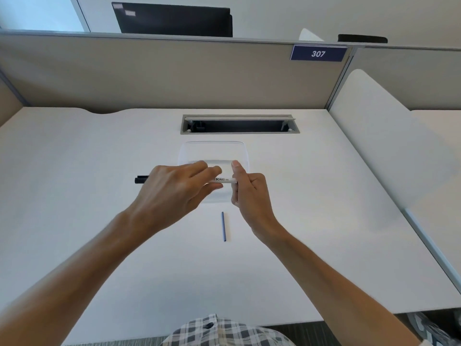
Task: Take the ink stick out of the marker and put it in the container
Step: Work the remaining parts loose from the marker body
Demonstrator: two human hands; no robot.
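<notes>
both hands hold the marker above the desk, and the ink stick lies on the desk below them.

the left hand point(172, 188) is curled around the middle of the white marker point(223, 180), which lies level from 9 o'clock to 3 o'clock, with its black cap end sticking out past the hand at 9 o'clock. the right hand point(247, 193) pinches the other end of the marker with thumb and fingers, the other fingers folded in. the thin blue ink stick point(223, 226) lies flat on the white desk point(99, 221), at 6 o'clock from the hands and apart from both, between the two wrists, pointing nearly to 12 o'clock. the clear container point(214, 151) stands on the desk just at 12 o'clock from the hands, partly behind them; i cannot tell if something is inside. a cable slot point(239, 124) is farther at 12 o'clock.
</notes>
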